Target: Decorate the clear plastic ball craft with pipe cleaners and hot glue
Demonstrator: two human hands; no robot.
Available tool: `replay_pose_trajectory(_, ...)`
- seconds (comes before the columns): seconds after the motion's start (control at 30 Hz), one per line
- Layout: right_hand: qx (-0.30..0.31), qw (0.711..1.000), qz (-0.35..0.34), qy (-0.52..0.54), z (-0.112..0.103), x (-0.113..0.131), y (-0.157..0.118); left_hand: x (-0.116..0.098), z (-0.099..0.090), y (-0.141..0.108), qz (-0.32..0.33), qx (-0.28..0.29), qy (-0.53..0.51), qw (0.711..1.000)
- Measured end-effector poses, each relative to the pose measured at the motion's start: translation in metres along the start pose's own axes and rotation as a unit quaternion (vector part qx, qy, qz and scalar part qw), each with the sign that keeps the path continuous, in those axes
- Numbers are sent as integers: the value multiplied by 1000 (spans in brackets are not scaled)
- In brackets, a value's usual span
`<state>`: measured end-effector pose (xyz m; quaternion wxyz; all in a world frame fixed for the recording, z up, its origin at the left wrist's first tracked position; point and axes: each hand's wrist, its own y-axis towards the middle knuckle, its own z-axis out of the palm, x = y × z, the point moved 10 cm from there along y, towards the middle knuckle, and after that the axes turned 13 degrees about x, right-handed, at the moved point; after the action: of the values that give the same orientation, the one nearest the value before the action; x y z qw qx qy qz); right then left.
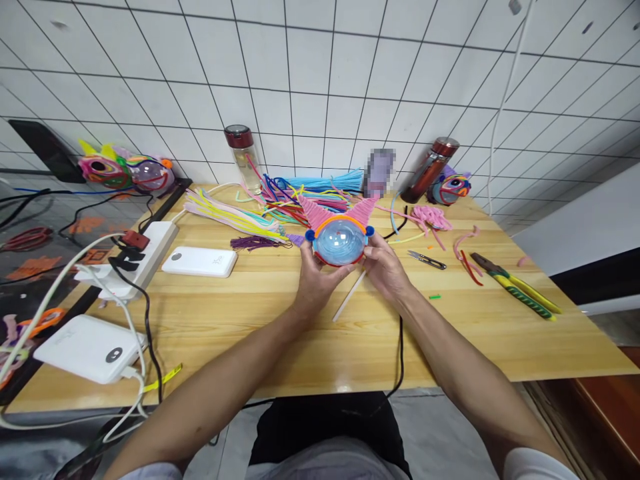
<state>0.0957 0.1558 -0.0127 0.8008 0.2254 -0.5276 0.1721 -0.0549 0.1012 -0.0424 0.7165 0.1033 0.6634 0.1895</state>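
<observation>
Between my two hands is a clear round ball decorated with pipe cleaners. Two pink pointed ears rise from its top, an orange band edges its upper rim, and a dark blue pompom sits at each side. My left hand is closed on its left and lower side. On the right, my right hand grips it with thumb and fingers. A thin white stick slants below the ball near my right hand; whether my fingers touch it I cannot tell. The ball's underside is hidden by my hands.
Bundles of pipe cleaners lie behind the ball. Two bottles stand by the wall, one clear, one red-brown. Thread snips and pliers lie right. A power bank and a power strip with cables are left.
</observation>
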Motion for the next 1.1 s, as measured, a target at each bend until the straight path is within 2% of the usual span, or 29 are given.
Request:
replay_pose_trajectory(0.63, -5, 1000, 11, 13, 2, -1, -1, 1, 2, 2, -7, 15, 25, 1000)
replay_pose_trajectory(1.1, 2, 1000, 17, 6, 4, -3, -2, -7, 1, 1, 1, 2, 13, 1000)
